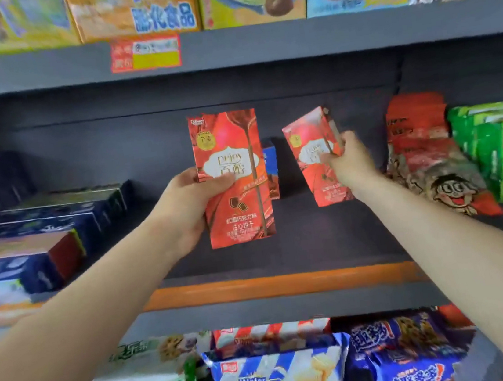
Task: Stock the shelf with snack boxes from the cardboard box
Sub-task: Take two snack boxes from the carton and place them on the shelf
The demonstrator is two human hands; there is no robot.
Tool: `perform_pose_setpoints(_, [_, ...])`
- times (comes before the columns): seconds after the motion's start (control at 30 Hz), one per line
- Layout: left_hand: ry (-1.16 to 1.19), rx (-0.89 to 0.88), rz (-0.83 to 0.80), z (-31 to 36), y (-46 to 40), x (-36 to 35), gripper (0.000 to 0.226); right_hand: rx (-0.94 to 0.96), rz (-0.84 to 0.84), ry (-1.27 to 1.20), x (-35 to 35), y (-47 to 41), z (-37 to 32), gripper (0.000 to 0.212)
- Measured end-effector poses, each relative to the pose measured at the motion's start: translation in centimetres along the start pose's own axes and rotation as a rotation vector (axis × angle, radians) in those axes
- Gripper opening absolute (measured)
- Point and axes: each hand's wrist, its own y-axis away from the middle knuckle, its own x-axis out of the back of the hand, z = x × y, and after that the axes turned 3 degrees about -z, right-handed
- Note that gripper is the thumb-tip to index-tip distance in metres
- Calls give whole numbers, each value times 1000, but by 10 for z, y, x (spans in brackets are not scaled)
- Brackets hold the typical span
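Two red snack boxes [232, 178] [316, 156], one in each hand [188, 205] [350, 163].

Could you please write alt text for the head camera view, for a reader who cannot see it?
A person holds two red snack boxes up to a dark shelf: the left hand grips one red box upright, the right hand grips another red box, tilted. Blue boxes lie left; red and green packs sit right.

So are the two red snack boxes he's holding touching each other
Apart. The head view shows a strip of dark shelf back between the left hand's red box and the right hand's red box, with a blue box visible in the gap.
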Motion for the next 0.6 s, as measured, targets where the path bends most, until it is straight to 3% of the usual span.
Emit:
perform_pose_setpoints(0.13, [1,50,-79,-6,-34,11,52,-82,-44,-107,-22,-29,6,25])
perform_pose_setpoints(0.33, [-129,47,-212,-22,-60,10,28,-90,-146,-180,-37,-44,12,34])
perform_pose_setpoints(0.4, [-270,43,-270,-28,-65,10,29,-57,-139,-92,-38,-48,12,36])
perform_pose_setpoints(0.53, [-640,0,-258,-28,-74,19,41,18,-112,402,-32,-64,17,43])
perform_pose_setpoints(0.6, [-739,2,-256,-25,-75,21,40,-8,-193,362,-28,-69,17,45])
